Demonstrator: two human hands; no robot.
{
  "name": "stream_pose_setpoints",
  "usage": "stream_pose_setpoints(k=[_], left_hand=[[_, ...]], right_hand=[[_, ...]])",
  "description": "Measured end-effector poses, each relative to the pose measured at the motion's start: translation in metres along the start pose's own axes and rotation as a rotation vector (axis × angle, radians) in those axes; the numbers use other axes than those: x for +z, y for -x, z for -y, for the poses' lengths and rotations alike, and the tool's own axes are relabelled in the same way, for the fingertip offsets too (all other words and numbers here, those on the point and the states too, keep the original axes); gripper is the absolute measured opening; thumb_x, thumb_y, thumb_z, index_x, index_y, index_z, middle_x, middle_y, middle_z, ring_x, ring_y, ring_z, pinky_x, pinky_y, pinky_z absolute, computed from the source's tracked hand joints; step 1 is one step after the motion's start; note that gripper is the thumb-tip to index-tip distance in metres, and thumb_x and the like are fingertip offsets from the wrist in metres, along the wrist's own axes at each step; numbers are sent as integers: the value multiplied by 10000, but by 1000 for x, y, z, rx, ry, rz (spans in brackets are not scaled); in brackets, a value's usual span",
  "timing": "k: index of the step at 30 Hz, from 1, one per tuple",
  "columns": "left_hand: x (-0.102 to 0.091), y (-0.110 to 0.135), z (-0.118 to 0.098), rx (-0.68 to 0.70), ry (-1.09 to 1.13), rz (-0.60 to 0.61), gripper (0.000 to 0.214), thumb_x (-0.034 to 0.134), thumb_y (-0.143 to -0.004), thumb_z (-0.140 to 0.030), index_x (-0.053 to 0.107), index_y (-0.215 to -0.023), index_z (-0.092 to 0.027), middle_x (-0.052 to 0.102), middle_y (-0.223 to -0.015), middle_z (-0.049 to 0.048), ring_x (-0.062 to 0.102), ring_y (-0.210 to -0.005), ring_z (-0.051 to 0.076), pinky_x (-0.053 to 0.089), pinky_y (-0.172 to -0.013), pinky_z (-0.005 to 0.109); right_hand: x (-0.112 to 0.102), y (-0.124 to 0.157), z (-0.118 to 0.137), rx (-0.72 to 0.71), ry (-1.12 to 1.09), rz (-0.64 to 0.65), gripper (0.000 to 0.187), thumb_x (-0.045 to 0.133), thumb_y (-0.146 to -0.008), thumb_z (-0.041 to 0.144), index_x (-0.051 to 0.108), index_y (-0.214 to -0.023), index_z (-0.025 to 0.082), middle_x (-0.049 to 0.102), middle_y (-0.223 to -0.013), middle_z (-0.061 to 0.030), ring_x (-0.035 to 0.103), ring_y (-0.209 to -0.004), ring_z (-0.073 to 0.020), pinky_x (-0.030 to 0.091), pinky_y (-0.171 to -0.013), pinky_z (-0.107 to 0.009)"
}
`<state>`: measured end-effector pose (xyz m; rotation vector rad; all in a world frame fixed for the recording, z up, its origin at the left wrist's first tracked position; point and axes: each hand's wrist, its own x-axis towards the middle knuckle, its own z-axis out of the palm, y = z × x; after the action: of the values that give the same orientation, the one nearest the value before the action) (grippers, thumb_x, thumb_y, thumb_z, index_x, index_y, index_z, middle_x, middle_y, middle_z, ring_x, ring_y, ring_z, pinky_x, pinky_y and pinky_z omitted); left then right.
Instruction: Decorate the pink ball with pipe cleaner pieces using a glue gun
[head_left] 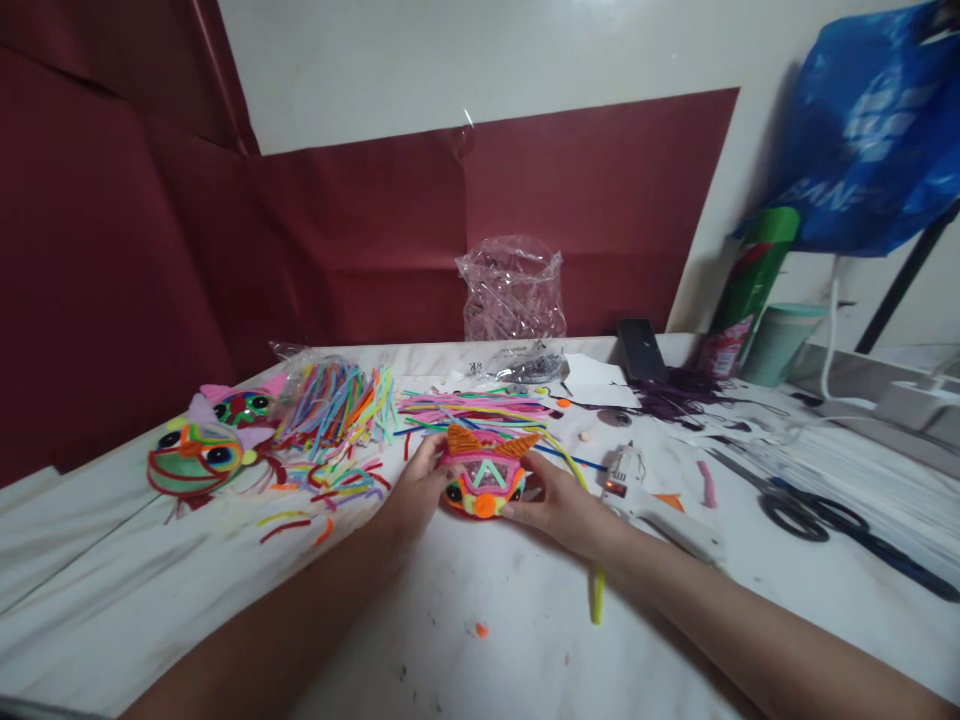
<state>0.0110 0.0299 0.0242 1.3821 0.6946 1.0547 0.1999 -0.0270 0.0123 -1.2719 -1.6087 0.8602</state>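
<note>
A small craft animal face (485, 476), pink with orange ears, a green zigzag and an orange nose, rests on the white table (480, 610). My left hand (414, 492) grips its left side and my right hand (555, 500) grips its right side. Just behind it lie piles of coloured pipe cleaners (472, 410). A white glue gun (637, 490) lies right of my right hand. A yellow-green pipe cleaner (597, 598) pokes out from under my right forearm.
Two finished craft faces (196, 458) (244, 405) sit at the left beside a bag of pipe cleaners (334, 400). Black scissors (817, 518) lie at the right. A crumpled clear bag (512, 290), a dark phone (640, 350), a teal cup (780, 342) and a blue bag (870, 130) stand behind.
</note>
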Motion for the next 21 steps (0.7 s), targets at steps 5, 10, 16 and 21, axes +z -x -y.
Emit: stream_pose_setpoints(k=[5, 10, 16, 21], left_hand=[[1, -1, 0, -13, 1, -17, 487, 681, -695, -351, 521, -1130, -204, 611, -1234, 90, 610, -1063, 257, 486, -872, 359], [-2, -2, 2, -18, -21, -14, 466, 679, -708, -393, 532, -1111, -209, 639, -1186, 80, 622, -1043, 245, 486, -882, 361], [-5, -6, 12, -18, -50, 57, 601, 719, -686, -414, 473, -1194, -207, 640, -1174, 86, 618, -1056, 244, 493, -883, 343], [-5, -4, 13, 23, -180, 62, 872, 825, -530, -231, 374, -1276, -196, 592, -1221, 115, 596, -1085, 281, 501, -864, 346]], right_hand=[[0, -1, -1, -26, -7, 3, 415, 716, -691, 375, 526, -1007, 183, 661, -915, -42, 593, -719, -172, 485, -623, -284], [0, -3, -9, -34, -22, -1, 410, 716, -703, 387, 542, -1014, 185, 661, -942, -44, 596, -754, -177, 491, -655, -291], [-1, -7, -13, -45, 8, -55, 480, 674, -748, 401, 541, -1142, 161, 675, -1000, -81, 608, -835, -213, 502, -747, -358], [0, -8, -16, -37, 4, -50, 536, 639, -779, 424, 528, -1241, 177, 671, -1071, -88, 619, -932, -236, 501, -807, -383]])
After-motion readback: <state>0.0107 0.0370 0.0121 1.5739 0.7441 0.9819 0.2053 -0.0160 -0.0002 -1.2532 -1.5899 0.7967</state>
